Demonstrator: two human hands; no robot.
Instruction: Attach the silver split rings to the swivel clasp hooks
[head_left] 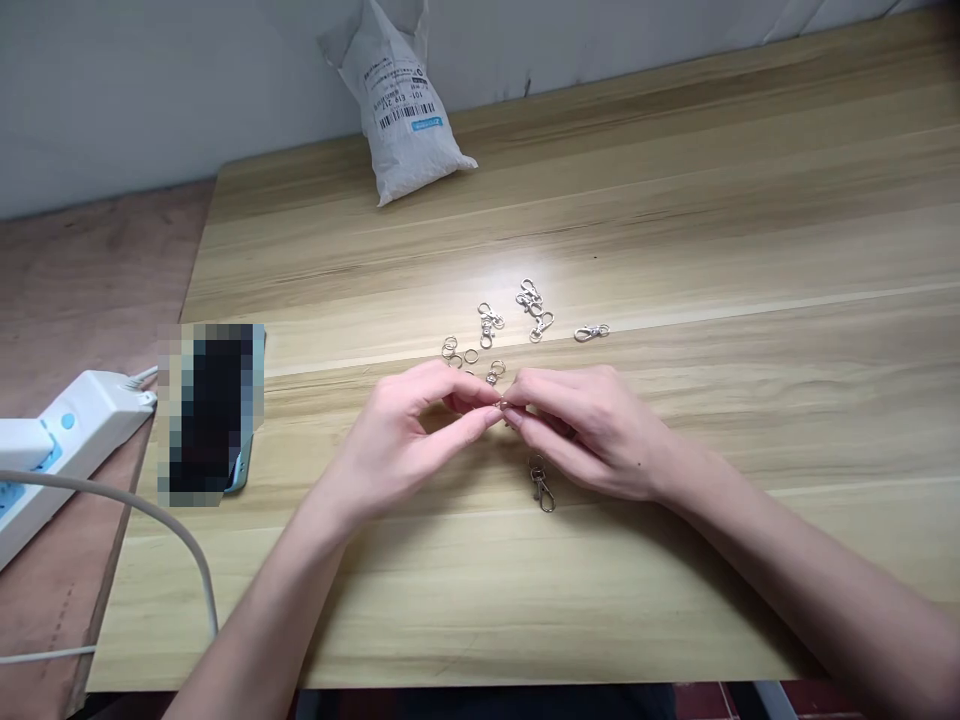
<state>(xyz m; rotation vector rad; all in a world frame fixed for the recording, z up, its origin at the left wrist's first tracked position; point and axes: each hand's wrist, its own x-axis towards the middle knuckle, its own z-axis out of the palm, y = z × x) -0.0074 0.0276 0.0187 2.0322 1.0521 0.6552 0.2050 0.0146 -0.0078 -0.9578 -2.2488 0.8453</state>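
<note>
My left hand and my right hand meet fingertip to fingertip above the table. Between them, both pinch a small metal ring, mostly covered by the fingers. A bit of metal shows just below the right fingertips; whether it joins the ring I cannot tell. Close beneath the right hand lies a silver swivel clasp. Beyond the fingers are another swivel clasp and several loose split rings. Further back lie a pair of clasps, a small cluster of clasps and a single clasp.
A white plastic parcel bag with a printed label leans at the wall. Left on the wooden table lies a phone, partly pixelated. A white power strip and its cable are at the left edge.
</note>
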